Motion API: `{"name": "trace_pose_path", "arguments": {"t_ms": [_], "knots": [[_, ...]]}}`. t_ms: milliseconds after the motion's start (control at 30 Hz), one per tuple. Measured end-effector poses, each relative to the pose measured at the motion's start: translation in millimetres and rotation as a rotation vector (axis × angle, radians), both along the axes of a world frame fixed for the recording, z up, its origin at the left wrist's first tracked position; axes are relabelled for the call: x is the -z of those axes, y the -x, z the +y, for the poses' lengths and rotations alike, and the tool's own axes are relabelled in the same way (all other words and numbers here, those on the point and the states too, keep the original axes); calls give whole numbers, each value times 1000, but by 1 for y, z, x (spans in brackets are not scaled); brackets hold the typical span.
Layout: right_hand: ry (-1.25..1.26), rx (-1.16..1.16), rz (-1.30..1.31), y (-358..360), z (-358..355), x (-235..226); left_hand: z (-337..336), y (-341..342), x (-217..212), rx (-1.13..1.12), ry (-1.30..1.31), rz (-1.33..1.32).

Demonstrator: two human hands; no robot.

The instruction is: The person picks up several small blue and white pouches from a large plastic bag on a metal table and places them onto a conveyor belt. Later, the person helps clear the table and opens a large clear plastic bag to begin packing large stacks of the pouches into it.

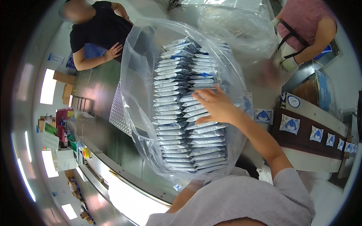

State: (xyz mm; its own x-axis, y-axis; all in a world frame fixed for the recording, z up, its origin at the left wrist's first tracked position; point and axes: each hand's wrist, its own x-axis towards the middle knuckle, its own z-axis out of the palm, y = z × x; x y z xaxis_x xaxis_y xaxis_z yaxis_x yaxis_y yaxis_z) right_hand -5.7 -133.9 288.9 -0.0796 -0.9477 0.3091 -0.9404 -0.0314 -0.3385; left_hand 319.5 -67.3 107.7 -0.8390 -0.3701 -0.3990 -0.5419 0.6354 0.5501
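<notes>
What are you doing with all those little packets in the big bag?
A person's right hand rests on two rows of small blue-and-white packets stacked inside a big clear plastic bag. The left hand is hidden beneath the bag. Single packets lie along a conveyor on the right, and two other people stand across the table.

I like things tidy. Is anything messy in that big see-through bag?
Mostly tidy. The flat white-and-blue packets stand in two neat rows inside the clear plastic bag; only a few under the right hand sit slightly askew.
</notes>
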Motion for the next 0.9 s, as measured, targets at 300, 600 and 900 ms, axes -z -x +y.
{"name": "trace_pose_path", "arguments": {"t_ms": [300, 600, 900], "knots": [[-16, 805, -1067, -61, 90, 198, -39, -56, -1, -234, -308, -154], [-191, 563, -917, -122, 40, 258, -82, -64, 67, -1297, -1272, 195], [-81, 230, -897, -48, 149, 200, -70, -49, 97, -1531, -1351, 323]]}}
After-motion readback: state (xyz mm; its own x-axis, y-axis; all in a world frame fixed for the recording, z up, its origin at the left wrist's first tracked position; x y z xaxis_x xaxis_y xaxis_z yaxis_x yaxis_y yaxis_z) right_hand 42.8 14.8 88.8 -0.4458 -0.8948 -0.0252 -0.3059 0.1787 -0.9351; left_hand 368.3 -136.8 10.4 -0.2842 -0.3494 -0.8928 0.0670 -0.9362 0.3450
